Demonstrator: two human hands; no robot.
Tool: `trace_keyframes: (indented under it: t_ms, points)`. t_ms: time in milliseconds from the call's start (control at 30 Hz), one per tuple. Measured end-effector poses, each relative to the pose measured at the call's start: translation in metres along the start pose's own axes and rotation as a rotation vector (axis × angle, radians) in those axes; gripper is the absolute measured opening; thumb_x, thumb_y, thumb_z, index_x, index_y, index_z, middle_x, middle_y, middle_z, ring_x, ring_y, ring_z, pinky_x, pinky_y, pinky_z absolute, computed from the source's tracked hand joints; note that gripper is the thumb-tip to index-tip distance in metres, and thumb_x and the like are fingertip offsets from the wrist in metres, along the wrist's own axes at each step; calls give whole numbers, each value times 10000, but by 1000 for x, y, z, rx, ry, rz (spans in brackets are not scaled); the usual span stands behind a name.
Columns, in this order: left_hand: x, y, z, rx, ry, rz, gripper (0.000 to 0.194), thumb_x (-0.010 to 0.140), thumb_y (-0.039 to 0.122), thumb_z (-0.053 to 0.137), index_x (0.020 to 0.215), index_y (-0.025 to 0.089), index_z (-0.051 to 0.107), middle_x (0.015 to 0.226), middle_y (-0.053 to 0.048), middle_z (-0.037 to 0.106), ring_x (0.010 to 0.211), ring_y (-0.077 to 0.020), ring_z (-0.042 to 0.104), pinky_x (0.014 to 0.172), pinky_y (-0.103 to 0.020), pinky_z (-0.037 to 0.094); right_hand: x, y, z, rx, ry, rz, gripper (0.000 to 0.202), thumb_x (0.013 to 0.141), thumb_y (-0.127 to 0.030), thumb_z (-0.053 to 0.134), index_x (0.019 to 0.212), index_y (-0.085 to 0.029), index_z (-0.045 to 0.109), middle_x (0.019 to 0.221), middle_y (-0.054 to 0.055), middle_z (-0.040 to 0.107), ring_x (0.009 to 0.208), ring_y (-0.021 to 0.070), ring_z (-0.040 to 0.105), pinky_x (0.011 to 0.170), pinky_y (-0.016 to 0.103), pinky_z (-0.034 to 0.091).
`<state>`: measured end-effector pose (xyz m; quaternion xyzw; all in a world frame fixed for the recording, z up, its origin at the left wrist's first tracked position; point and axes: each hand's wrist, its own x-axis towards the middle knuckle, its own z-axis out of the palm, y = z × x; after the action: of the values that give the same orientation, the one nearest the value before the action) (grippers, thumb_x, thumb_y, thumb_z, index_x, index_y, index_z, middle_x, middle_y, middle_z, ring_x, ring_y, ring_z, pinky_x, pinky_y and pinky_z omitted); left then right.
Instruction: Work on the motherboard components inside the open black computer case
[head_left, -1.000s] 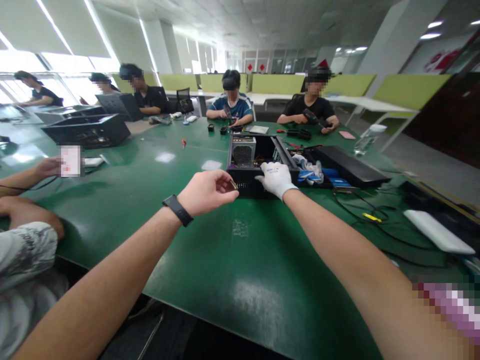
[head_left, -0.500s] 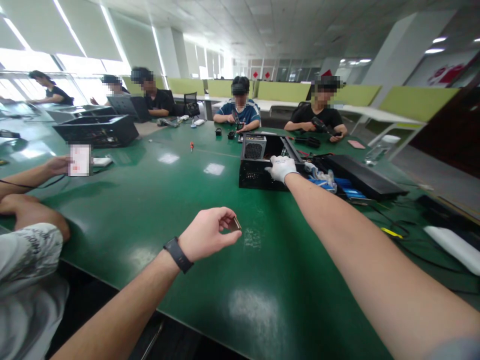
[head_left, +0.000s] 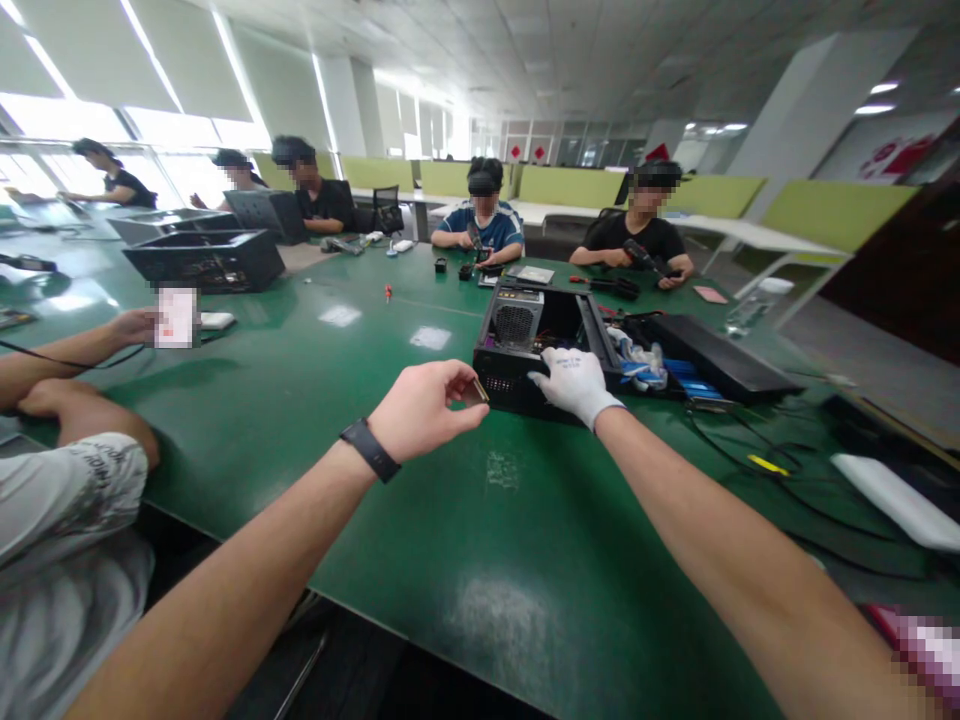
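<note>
My left hand (head_left: 424,410), bare with a dark watch band on the wrist, pinches a small thin piece with a gold-coloured edge (head_left: 481,390) between thumb and fingers. Its exact kind is too small to make out. Just beyond it is an open black computer case (head_left: 508,388) lying on the green table, with a power supply (head_left: 517,325) inside at its left. A white glove covers my right hand (head_left: 579,385), which grips the near wall of the case, its fingers over the upper rim. Part of the case's inside is hidden by the glove.
Right of the case lie a black panel (head_left: 712,355), blue and white packaging (head_left: 649,370) and black cables (head_left: 739,450). A clear bottle (head_left: 757,305) stands behind. At left, another person's hand (head_left: 139,325) holds a white card; another black case (head_left: 202,262) sits beyond. Several people sit around the table.
The computer case has come nearer to me, with my right hand on its wall. My left hand has moved forward, close to the case, still pinching the small piece.
</note>
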<state>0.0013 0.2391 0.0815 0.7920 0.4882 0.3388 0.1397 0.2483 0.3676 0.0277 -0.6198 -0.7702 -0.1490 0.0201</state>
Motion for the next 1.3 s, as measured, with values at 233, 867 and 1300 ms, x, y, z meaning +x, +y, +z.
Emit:
trace_keyframes:
  t_ms: [233, 867, 1300]
  points:
    - [64, 23, 24, 272, -85, 63, 247, 718, 343, 683, 888, 166, 714, 814, -36, 726, 716, -151, 641, 690, -260, 492, -118, -20, -24, 17, 62, -61, 406, 932, -536, 430, 1087, -188, 569, 1000, 114, 630, 918, 244, 561, 757, 366, 316]
    - [74, 31, 150, 783, -911, -49, 553, 570, 277, 828, 1071, 61, 737, 1066, -225, 717, 938, -302, 696, 767, -311, 565, -284, -43, -56, 197, 69, -82, 256, 798, -444, 678, 946, -250, 598, 790, 31, 562, 712, 217, 443, 638, 358, 171]
    - [76, 18, 162, 793, -935, -19, 624, 512, 304, 871, 1084, 90, 740, 1057, -227, 717, 952, -307, 695, 806, -317, 555, -282, -44, -56, 252, 95, -78, 238, 771, -427, 702, 807, -253, 543, 749, 25, 546, 687, 219, 428, 633, 356, 162]
